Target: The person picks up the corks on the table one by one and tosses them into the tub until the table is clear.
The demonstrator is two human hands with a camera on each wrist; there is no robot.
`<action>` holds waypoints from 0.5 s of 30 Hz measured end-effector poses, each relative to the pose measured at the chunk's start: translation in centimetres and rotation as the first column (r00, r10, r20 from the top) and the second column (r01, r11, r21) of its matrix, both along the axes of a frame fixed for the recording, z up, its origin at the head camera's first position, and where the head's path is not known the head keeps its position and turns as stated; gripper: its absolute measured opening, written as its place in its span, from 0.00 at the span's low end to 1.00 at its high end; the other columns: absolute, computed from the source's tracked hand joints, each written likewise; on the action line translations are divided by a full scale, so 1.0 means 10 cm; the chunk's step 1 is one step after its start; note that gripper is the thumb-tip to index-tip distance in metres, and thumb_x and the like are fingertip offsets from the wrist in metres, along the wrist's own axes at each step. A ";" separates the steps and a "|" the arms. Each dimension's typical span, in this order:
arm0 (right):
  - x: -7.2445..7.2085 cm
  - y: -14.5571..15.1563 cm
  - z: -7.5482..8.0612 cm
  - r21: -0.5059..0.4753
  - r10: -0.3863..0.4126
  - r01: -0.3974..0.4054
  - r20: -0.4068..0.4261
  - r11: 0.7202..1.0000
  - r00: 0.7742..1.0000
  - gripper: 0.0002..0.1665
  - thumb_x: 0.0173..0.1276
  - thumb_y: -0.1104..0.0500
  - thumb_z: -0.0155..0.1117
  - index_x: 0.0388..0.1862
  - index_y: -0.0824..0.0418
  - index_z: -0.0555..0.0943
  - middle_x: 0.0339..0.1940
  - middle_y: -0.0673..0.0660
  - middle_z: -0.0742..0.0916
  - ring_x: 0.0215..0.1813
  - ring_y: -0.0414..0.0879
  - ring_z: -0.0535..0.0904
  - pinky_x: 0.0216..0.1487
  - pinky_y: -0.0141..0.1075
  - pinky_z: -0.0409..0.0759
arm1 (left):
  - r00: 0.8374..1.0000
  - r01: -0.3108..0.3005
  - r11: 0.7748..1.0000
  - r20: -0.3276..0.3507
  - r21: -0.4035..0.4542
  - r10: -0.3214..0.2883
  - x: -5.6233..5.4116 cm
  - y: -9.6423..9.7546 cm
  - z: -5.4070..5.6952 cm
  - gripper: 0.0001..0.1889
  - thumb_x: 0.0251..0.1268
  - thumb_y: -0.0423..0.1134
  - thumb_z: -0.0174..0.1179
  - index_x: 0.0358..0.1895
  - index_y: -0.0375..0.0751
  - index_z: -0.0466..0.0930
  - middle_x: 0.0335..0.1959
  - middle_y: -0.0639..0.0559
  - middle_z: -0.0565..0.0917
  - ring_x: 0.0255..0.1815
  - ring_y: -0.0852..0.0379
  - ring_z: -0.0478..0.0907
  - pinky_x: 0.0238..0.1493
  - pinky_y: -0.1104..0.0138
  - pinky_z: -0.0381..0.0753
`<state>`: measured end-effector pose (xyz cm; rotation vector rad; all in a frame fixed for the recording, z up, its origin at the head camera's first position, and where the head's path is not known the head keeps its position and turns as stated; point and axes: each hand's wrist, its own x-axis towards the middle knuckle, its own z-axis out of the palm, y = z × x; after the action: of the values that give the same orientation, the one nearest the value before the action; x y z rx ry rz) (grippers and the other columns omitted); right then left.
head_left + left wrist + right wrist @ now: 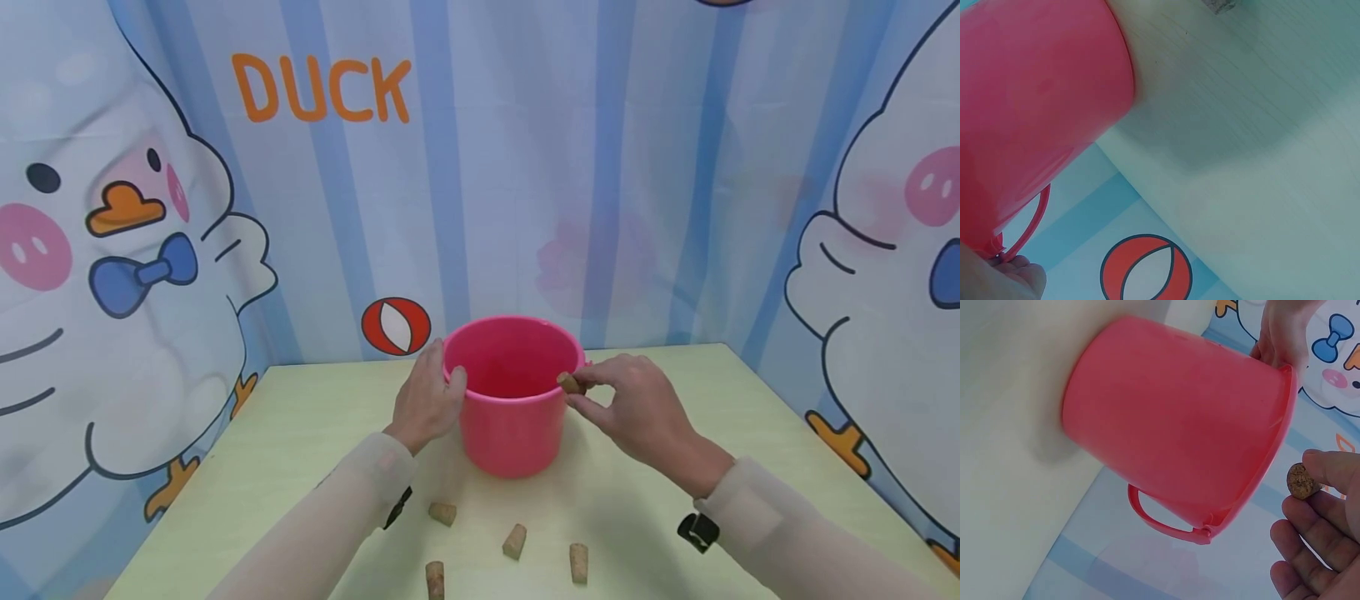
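Observation:
A pink bucket (512, 433) stands upright on the table, its mouth facing up. At its left side my left hand (431, 398) grips the rim, thumb over the edge and fingers along the outside. Between the thumb and forefinger of my right hand (637, 408) a small brown cork (571, 383) is pinched, right at the bucket's right rim in the head view. The right wrist view shows the round end of that cork (1302, 481) beside the bucket's mouth, with the other fingers loosely bent. A pink handle (1166, 528) hangs along the bucket's outside.
Several more corks lie on the pale table (322, 467) in front of the bucket, among them one cork (442, 513) near the left forearm and another cork (578, 563) farther right. Behind the table hangs a blue striped curtain (510, 167) with duck pictures.

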<state>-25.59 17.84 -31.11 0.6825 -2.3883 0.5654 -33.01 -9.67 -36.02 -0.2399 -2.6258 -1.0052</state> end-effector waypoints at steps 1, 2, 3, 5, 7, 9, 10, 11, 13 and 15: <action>0.00 0.00 0.00 -0.001 -0.001 0.002 0.005 1.000 1.000 0.15 0.58 0.54 0.81 0.45 0.55 0.92 0.33 0.46 0.90 0.39 0.46 0.83 0.45 0.47 0.82 | 1.000 0.001 1.000 -0.002 0.000 -0.001 0.00 0.00 0.00 0.40 0.73 0.50 0.55 0.83 0.44 0.49 0.77 0.47 0.64 0.72 0.45 0.67 0.58 0.50 0.83; -0.01 0.00 0.01 -0.002 -0.001 0.001 0.008 1.000 1.000 0.15 0.59 0.54 0.81 0.45 0.55 0.92 0.33 0.46 0.90 0.39 0.46 0.83 0.45 0.47 0.82 | 1.000 0.001 1.000 -0.003 -0.001 -0.001 0.00 0.00 0.00 0.41 0.73 0.50 0.56 0.83 0.44 0.49 0.77 0.47 0.64 0.72 0.45 0.67 0.58 0.50 0.83; -0.01 -0.01 0.01 -0.003 0.000 0.000 0.012 1.000 1.000 0.15 0.59 0.55 0.81 0.45 0.55 0.92 0.34 0.47 0.90 0.40 0.47 0.83 0.45 0.47 0.82 | 1.000 0.002 1.000 -0.004 -0.001 -0.002 -0.01 0.00 -0.01 0.41 0.73 0.50 0.56 0.83 0.44 0.49 0.77 0.47 0.64 0.72 0.45 0.66 0.58 0.50 0.83; -0.02 -0.01 0.02 -0.007 0.002 -0.002 0.016 1.000 1.000 0.15 0.59 0.55 0.81 0.45 0.55 0.92 0.34 0.47 0.90 0.41 0.47 0.83 0.45 0.47 0.82 | 1.000 0.001 1.000 -0.004 0.000 -0.001 -0.01 0.00 -0.01 0.41 0.73 0.50 0.56 0.83 0.44 0.49 0.77 0.48 0.64 0.72 0.45 0.66 0.58 0.49 0.83; -0.03 -0.01 0.03 -0.008 0.004 -0.004 0.019 1.000 1.000 0.16 0.59 0.55 0.81 0.46 0.55 0.92 0.35 0.47 0.91 0.42 0.48 0.83 0.45 0.47 0.82 | 1.000 0.001 1.000 -0.004 0.002 -0.001 -0.01 0.00 -0.01 0.41 0.73 0.49 0.56 0.83 0.44 0.49 0.77 0.48 0.64 0.72 0.45 0.66 0.58 0.50 0.83; -0.04 -0.02 0.04 -0.007 0.003 -0.003 0.022 1.000 1.000 0.16 0.59 0.55 0.81 0.47 0.55 0.92 0.36 0.48 0.91 0.42 0.48 0.84 0.46 0.47 0.82 | 1.000 0.004 1.000 -0.004 0.006 -0.004 -0.01 0.00 -0.01 0.40 0.73 0.50 0.55 0.83 0.44 0.49 0.77 0.48 0.64 0.72 0.45 0.66 0.58 0.50 0.83; -0.04 -0.02 0.04 -0.006 0.002 -0.002 0.023 1.000 1.000 0.16 0.59 0.55 0.81 0.47 0.55 0.92 0.36 0.48 0.91 0.42 0.48 0.84 0.46 0.48 0.82 | 1.000 0.006 1.000 -0.003 0.006 -0.006 -0.01 0.00 0.00 0.40 0.73 0.50 0.55 0.83 0.44 0.49 0.77 0.48 0.64 0.72 0.45 0.66 0.58 0.50 0.83; -0.05 -0.03 0.05 -0.006 0.001 -0.001 0.025 1.000 1.000 0.17 0.59 0.56 0.81 0.48 0.55 0.92 0.36 0.48 0.91 0.42 0.48 0.84 0.47 0.48 0.82 | 1.000 0.007 1.000 -0.003 0.007 -0.007 0.00 0.00 0.00 0.40 0.73 0.50 0.55 0.83 0.44 0.49 0.77 0.48 0.64 0.72 0.45 0.66 0.58 0.49 0.83; -0.06 -0.03 0.05 -0.004 0.002 -0.002 0.027 1.000 1.000 0.16 0.60 0.57 0.80 0.48 0.55 0.92 0.37 0.48 0.91 0.42 0.48 0.84 0.47 0.49 0.82 | 1.000 0.008 1.000 0.000 0.005 -0.008 0.00 0.00 0.00 0.40 0.74 0.50 0.55 0.83 0.44 0.49 0.77 0.48 0.64 0.72 0.45 0.66 0.58 0.50 0.83; -0.08 -0.04 0.06 -0.007 0.005 -0.005 0.031 1.000 0.999 0.15 0.60 0.57 0.80 0.47 0.55 0.92 0.36 0.48 0.91 0.41 0.48 0.83 0.46 0.48 0.81 | 1.000 0.009 1.000 0.002 0.005 -0.009 0.00 0.00 0.00 0.41 0.74 0.50 0.55 0.83 0.43 0.48 0.77 0.47 0.64 0.72 0.45 0.66 0.58 0.49 0.83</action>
<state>-26.36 17.42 -30.54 0.6809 -2.4130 0.5907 -33.01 -9.71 -36.03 -0.2503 -2.6265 -1.0155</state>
